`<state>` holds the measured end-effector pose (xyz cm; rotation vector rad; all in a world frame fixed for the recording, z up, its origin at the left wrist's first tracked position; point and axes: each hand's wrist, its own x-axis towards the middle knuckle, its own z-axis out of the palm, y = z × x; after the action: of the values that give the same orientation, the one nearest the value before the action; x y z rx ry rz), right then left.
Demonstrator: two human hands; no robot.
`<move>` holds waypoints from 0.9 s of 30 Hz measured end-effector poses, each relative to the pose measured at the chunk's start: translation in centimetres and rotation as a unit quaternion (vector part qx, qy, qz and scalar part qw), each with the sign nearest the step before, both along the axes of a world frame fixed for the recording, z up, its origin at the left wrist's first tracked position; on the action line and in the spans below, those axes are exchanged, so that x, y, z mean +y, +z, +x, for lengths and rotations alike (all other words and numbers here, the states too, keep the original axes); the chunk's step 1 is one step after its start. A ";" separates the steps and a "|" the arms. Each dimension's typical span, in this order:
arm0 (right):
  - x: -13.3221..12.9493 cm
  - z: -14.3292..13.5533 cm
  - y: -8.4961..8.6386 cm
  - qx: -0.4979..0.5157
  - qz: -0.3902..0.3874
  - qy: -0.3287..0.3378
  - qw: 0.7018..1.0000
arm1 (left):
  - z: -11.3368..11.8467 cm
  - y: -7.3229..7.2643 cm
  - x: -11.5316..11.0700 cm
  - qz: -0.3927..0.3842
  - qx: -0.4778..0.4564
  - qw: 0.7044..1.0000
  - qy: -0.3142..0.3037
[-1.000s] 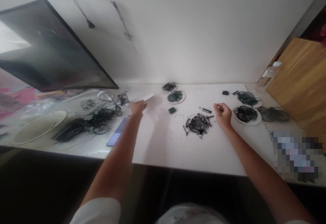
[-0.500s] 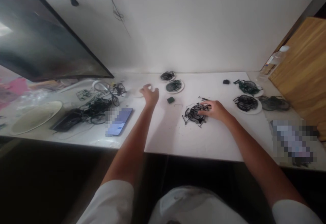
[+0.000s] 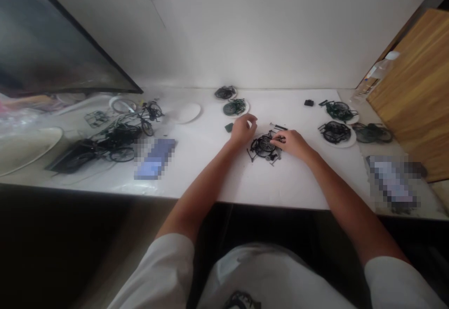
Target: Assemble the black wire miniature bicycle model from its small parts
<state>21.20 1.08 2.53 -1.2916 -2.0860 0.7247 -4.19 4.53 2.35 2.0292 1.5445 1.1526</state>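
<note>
Toy bicycle parts (image 3: 264, 146), black wheels with spokes and thin frame pieces, lie in a pile on the white sheet in front of me. My right hand (image 3: 293, 143) reaches in from the right, thumb and fingers pinched together at a wheel's edge; what lies between them is too small to make out. Just left of the pile hovers my left hand (image 3: 243, 130), fingers curved with a gap to the thumb, holding nothing I can see. A small dark green piece (image 3: 229, 127) sits beside its wrist. A black rod (image 3: 279, 127) lies behind the pile.
Plates with bicycle parts stand at the back (image 3: 235, 107) and right (image 3: 336, 133). A white plate (image 3: 187, 113) is left of them. Assembled toy bicycles (image 3: 121, 143), a phone (image 3: 156, 159) and a basin (image 3: 31, 147) are on the left; another phone (image 3: 393, 180) and a bottle (image 3: 375, 77) are right.
My left hand has moved right, from near the white plate to beside the parts pile. My right hand stays at the pile, its fingers drawn closer together. The view has shifted slightly.
</note>
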 end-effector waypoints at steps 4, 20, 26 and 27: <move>0.1 0.2 0.2 0.003 0.007 -0.013 1.000 | -0.6 0.2 -0.6 -0.066 0.027 0.994 -0.082; 1.0 1.7 1.1 -0.020 0.071 -0.059 0.996 | -1.2 0.5 -0.4 -0.139 0.070 0.972 -0.174; 0.8 2.2 1.5 0.010 0.112 -0.121 0.986 | -1.2 0.4 -0.4 -0.148 0.054 0.969 -0.190; 0.7 2.2 1.5 0.015 0.111 -0.121 0.986 | -1.1 0.4 -0.5 -0.143 0.048 0.971 -0.186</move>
<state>23.43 1.79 3.99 -1.3666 -1.8818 0.3899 -5.31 4.05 2.70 2.0794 1.2156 0.6582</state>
